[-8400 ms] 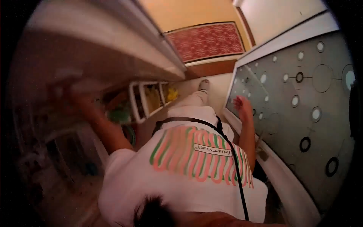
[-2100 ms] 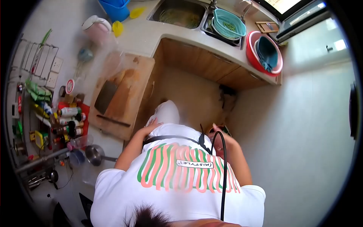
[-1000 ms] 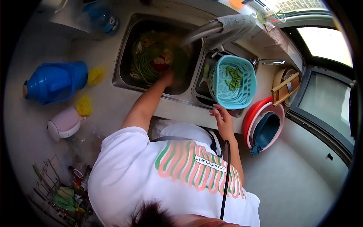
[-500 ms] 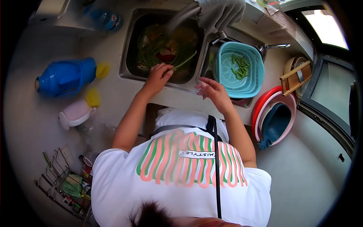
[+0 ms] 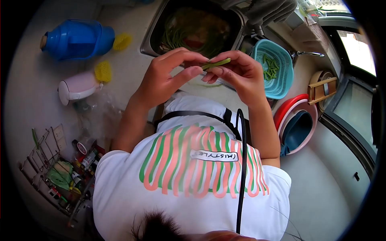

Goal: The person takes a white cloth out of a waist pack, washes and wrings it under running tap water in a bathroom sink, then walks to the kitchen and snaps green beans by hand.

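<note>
A green bean [image 5: 218, 63] is pinched between both hands above the front edge of the sink [image 5: 149, 38]. My left hand [image 5: 171, 74] closes on its left end with thumb and fingertips. My right hand [image 5: 240, 74] grips it from the right, and the tip of the bean sticks out over the thumb. More long green beans [image 5: 173, 37] lie in the dark sink behind the hands, along with something reddish that I cannot make out. Right of my right hand, a turquoise basket [image 5: 277, 89] holds several short bean pieces [image 5: 270, 68].
On the left are a blue thermos [image 5: 80, 40], yellow scrubbers [image 5: 122, 41] and a pink-white jug [image 5: 78, 88]. A wire rack [image 5: 44, 172] with bottles stands lower left. Nested basins [image 5: 281, 114] and a wooden-framed slicer [image 5: 321, 91] sit at right beside the open window [image 5: 350, 108].
My left hand has come up from the beans in the sink, and both hands have met on one bean nearer my body. The view has shifted, so the sink sits higher.
</note>
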Tool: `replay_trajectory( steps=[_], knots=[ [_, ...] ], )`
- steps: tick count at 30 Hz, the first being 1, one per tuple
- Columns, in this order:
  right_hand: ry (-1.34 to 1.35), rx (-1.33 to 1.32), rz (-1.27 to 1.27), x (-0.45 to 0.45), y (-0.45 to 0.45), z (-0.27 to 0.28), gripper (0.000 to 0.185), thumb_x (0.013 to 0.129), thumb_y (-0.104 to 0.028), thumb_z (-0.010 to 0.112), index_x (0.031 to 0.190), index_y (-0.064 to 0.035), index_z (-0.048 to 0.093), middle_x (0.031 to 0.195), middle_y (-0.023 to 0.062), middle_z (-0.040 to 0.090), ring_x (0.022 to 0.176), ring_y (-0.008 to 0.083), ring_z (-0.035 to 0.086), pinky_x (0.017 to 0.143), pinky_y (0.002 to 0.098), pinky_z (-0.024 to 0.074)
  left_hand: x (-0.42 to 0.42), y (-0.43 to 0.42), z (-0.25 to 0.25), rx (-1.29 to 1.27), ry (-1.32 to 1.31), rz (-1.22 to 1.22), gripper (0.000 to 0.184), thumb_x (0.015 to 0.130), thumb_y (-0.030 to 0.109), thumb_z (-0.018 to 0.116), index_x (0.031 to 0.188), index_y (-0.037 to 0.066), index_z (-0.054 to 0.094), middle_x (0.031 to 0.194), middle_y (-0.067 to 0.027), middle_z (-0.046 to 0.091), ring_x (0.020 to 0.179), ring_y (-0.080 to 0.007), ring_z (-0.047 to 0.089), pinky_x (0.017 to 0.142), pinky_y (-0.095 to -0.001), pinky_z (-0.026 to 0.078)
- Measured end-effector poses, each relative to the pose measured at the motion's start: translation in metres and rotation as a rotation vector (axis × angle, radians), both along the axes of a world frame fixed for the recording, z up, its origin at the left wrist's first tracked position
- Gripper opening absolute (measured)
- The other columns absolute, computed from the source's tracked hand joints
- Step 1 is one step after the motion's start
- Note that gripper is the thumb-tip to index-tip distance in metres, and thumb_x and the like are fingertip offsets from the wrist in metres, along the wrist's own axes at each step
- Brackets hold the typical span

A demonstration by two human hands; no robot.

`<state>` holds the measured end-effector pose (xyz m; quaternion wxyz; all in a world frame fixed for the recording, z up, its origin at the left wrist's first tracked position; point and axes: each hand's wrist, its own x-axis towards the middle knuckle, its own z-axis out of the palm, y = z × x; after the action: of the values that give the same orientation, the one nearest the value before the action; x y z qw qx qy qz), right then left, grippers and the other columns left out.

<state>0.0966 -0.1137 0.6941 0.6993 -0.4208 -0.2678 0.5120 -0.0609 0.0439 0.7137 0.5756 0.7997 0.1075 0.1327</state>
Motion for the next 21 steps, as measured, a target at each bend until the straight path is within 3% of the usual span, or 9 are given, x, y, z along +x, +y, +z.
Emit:
replay_trajectory(
  steps=[5,8,12,17,21],
  knots=[
    [-0.368,-0.063,-0.086,0.0,-0.003,0.024,0.025,0.09,0.003,0.063,0.114,0.0072,0.061,0.096,0.0128,0.07,0.088,0.0179,0.071,0.077,0.0274,0.0578,0.008,-0.001,0.007,0.064,-0.081,0.035,0.012,0.089,0.007,0.067,0.1,0.0,0.066,0.093,-0.0086,0.064,0.085,-0.018,0.062,0.075,-0.0284,0.048],
    [-0.605,-0.149,-0.04,0.014,-0.011,0.038,0.022,0.088,0.003,0.065,0.109,0.0059,0.064,0.09,0.0112,0.071,0.083,0.0168,0.072,0.072,0.0264,0.0579,0.007,0.0,0.012,0.134,-0.111,0.047,0.012,0.088,0.007,0.068,0.099,0.001,0.068,0.092,-0.0077,0.064,0.082,-0.0162,0.06,0.069,-0.0263,0.047],
    [-0.973,-0.055,-0.03,0.018,-0.009,0.041,0.018,0.081,0.002,0.068,0.099,0.002,0.068,0.08,0.0086,0.07,0.07,0.0159,0.071,0.064,0.025,0.0552,0.009,-0.004,0.017,0.236,-0.123,0.091,0.013,0.085,0.006,0.069,0.098,0.005,0.07,0.091,-0.0056,0.064,0.077,-0.013,0.058,0.06,-0.024,0.041],
    [-0.993,-0.034,-0.074,0.014,-0.005,0.037,0.016,0.079,0.0,0.07,0.095,-0.0005,0.068,0.077,0.0084,0.067,0.066,0.0153,0.068,0.059,0.0254,0.053,0.011,-0.006,0.02,0.348,-0.182,0.084,0.013,0.082,0.007,0.073,0.095,0.007,0.071,0.091,-0.0045,0.065,0.074,-0.0121,0.057,0.056,-0.0239,0.038],
    [-1.046,-0.04,-0.108,0.009,-0.005,0.033,0.018,0.076,0.0,0.07,0.094,-0.0014,0.067,0.075,0.008,0.064,0.063,0.0149,0.065,0.058,0.0253,0.052,0.011,-0.007,0.019,0.411,-0.199,0.083,0.014,0.08,0.006,0.075,0.093,0.005,0.071,0.089,-0.0057,0.066,0.075,-0.0146,0.06,0.057,-0.0252,0.042]
  ],
)
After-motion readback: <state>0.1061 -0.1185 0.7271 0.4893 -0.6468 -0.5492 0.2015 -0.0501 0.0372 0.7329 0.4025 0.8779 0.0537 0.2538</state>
